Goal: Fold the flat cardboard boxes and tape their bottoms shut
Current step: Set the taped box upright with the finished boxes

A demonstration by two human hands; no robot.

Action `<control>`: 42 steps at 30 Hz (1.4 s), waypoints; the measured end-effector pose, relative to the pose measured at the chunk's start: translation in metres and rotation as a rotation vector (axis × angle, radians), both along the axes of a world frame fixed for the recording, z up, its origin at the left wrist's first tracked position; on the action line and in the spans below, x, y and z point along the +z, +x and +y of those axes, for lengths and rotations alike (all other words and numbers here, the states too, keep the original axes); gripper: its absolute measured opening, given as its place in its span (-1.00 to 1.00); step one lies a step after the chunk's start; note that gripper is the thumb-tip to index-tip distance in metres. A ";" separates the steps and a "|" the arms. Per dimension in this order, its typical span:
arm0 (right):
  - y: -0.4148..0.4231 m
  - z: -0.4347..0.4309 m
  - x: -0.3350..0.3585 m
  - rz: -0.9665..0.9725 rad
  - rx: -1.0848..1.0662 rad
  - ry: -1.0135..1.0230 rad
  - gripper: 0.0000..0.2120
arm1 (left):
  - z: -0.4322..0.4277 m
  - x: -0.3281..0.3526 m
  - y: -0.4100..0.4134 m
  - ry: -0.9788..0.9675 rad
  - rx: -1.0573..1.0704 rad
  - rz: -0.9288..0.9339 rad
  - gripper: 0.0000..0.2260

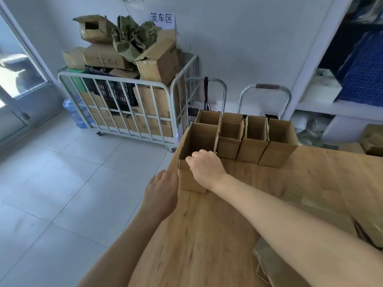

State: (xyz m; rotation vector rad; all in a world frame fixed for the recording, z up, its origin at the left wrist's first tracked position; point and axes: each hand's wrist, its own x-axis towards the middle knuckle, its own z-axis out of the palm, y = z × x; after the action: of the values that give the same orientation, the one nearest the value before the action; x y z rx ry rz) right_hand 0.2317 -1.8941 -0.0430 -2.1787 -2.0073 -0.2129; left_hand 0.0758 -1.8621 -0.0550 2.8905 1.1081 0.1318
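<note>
An upright, open-topped cardboard box (188, 179) stands at the left edge of the wooden table (217, 235). My right hand (204, 167) grips its near rim, fingers curled over the edge. My left hand (162, 190) lies flat against the box's left side, fingers straight. Behind it stand several more folded boxes (252, 150) in a row, open tops up. Flat cardboard pieces (267, 264) lie on the table at the lower right, partly under my right arm.
A white metal cage cart (124, 104) piled with cartons stands on the tiled floor to the left. Two trolley handles (267, 88) rise behind the table. Shelving with blue crates (362, 67) is at the right. More cardboard (373, 141) sits at the far right.
</note>
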 end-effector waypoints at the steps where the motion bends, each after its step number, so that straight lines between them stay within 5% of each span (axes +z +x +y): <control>1: 0.001 -0.003 -0.001 -0.005 -0.008 0.015 -0.81 | -0.001 -0.002 0.000 0.000 0.003 0.009 -0.70; 5: 0.006 -0.036 0.006 0.098 -0.056 0.181 -0.86 | -0.010 -0.005 0.002 0.014 0.001 0.052 -0.71; 11: 0.039 -0.151 0.020 0.251 -0.330 0.167 -0.70 | -0.063 -0.002 0.021 -0.041 -0.094 -0.023 -0.71; 17: 0.068 -0.287 -0.009 0.364 -0.692 -0.123 -0.63 | -0.140 -0.017 0.055 -0.200 -0.236 0.032 -0.60; 22: 0.070 -0.354 -0.040 0.442 -0.884 -0.350 -0.53 | -0.180 -0.042 0.077 -0.454 -0.154 0.115 -0.61; 27: 0.062 -0.376 -0.062 0.498 -0.954 -0.351 -0.42 | -0.198 -0.057 0.079 -0.647 -0.093 0.112 -0.48; 32: 0.067 -0.390 -0.071 0.739 -1.061 -0.348 -0.11 | -0.215 -0.045 0.077 -0.617 -0.023 0.001 -0.68; 42: 0.081 -0.487 -0.048 0.986 -0.930 -0.087 -0.37 | -0.313 0.001 0.082 -0.551 -0.027 -0.310 -0.87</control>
State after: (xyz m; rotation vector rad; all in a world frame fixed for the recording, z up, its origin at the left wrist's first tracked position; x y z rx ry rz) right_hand 0.3124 -2.3812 -0.0911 -2.3585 -0.4571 0.7066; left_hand 0.1581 -2.1754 -0.0541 2.3005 0.8783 0.2239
